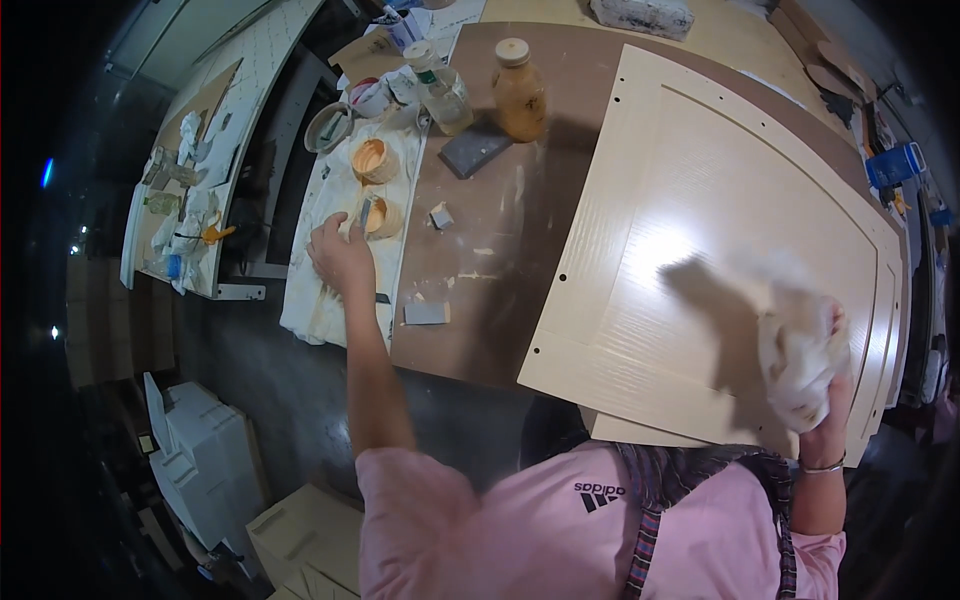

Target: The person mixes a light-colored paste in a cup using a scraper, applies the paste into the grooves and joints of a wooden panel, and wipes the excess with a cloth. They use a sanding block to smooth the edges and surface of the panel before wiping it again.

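Note:
My left hand (342,258) is at the left edge of the table, its fingers bent around what looks like a putty knife. The knife's grey blade (366,211) shows beside my thumb, against a cup of orange-tan paste (384,217); its handle is hidden. A second paste cup (374,161) stands just behind on a stained white cloth (318,300). My right hand (832,400) grips a bunched whitish rag (792,362) over the right part of a cream panel (640,270). The rag's upper end is blurred.
Behind the cups stand a clear bottle (445,100) and a jar of amber liquid (519,95). A dark sanding block (475,148) and smaller grey blocks (427,313) lie on the brown tabletop (470,350). A cluttered side bench (215,190) is at the left.

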Available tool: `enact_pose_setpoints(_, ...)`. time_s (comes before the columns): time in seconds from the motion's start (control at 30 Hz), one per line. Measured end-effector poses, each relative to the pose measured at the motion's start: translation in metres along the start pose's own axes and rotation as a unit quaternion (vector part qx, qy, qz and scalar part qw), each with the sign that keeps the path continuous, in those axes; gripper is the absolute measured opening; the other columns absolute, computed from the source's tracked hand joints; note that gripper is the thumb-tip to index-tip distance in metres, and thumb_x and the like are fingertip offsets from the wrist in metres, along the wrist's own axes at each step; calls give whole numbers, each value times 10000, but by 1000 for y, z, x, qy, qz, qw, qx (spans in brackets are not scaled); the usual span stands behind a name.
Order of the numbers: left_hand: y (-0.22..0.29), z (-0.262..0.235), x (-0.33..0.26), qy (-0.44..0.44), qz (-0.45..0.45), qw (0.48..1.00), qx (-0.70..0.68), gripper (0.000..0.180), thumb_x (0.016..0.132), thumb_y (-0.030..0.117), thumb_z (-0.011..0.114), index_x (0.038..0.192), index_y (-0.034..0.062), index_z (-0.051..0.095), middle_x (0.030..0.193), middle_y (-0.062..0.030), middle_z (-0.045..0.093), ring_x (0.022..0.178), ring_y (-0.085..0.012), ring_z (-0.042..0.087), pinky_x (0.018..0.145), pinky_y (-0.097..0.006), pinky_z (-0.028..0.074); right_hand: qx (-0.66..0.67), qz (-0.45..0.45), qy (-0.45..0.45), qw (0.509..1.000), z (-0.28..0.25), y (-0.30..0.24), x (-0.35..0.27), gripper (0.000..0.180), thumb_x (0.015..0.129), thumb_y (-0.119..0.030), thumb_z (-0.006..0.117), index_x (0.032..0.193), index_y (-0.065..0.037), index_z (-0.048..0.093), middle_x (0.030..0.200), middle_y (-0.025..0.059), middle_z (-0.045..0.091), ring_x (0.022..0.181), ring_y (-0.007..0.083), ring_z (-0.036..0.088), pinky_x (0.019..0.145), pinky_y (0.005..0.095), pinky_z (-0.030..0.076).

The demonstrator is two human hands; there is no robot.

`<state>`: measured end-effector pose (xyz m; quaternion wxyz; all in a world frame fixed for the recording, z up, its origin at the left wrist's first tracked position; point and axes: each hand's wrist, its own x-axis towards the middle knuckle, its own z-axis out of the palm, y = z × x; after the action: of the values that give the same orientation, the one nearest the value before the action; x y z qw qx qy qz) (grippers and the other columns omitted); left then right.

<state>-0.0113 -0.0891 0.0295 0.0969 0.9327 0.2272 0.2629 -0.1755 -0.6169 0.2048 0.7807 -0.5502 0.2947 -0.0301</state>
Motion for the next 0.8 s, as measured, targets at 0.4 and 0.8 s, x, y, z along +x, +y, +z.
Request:
enact_pose_setpoints(0.4,-27,-58,-115,-330,48,915,-228,446,761,37,718,1196,25,621,1219,-141,641,1118,-346,616,988,-365,466,-435,-368,-40,821,-40,13,9,197,755,47,490,888,5,629,880,96,525,802,193,511,689,280,396)
enact_pose_setpoints(0.8,227,-164,-32,-314,254,839,-365,333,786,-44,670,1116,-23,638,1124,-88,626,1090,-179,587,977,-311,445,-530,-400,-37,747,-52,20,-26,321,640,-190,832,807,-41,602,884,141,503,784,291,511,633,374,419)
